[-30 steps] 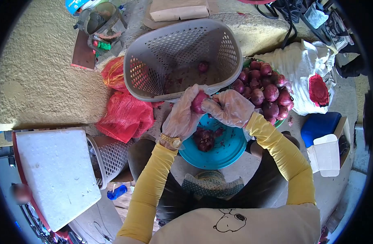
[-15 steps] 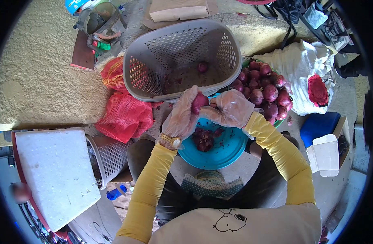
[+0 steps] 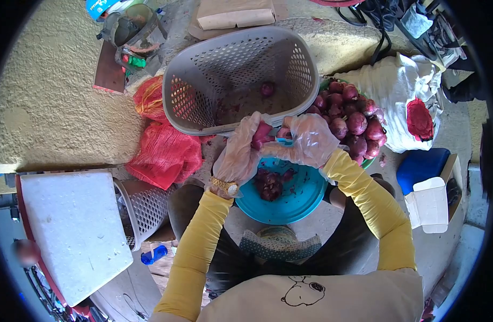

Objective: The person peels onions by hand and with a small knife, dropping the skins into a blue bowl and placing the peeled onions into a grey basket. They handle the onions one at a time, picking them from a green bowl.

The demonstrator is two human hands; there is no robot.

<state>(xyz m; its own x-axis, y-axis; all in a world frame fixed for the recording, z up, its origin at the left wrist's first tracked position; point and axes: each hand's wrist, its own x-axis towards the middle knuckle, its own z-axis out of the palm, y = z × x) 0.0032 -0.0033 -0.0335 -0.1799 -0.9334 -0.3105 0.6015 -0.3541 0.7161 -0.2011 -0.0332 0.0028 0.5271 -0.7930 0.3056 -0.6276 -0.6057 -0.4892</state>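
My left hand (image 3: 241, 147), in a clear plastic glove, is closed around a red onion (image 3: 261, 135) above the near rim of the grey basket. Close by on the right, my gloved right hand (image 3: 313, 140) has its fingers curled together. A small reddish bit shows at its fingertips, too small to name. Below both hands stands a turquoise basin (image 3: 305, 198) with onion skins (image 3: 270, 185) in it. The grey perforated basket (image 3: 241, 48) holds one red onion (image 3: 267, 89) and scraps of skin. Right of it, many red onions (image 3: 357, 123) are heaped in a green-rimmed container.
A white sack (image 3: 391, 102) stands right of the heap. Red mesh bags (image 3: 166, 153) lie left of the basket. At the left are a white foam box (image 3: 74, 231) and another perforated basket (image 3: 147, 206). An open carton (image 3: 429, 204) lies at the right.
My right hand has turned and drawn slightly away from the onion, with a reddish bit now showing at its fingers. My left hand keeps the onion in nearly the same place.
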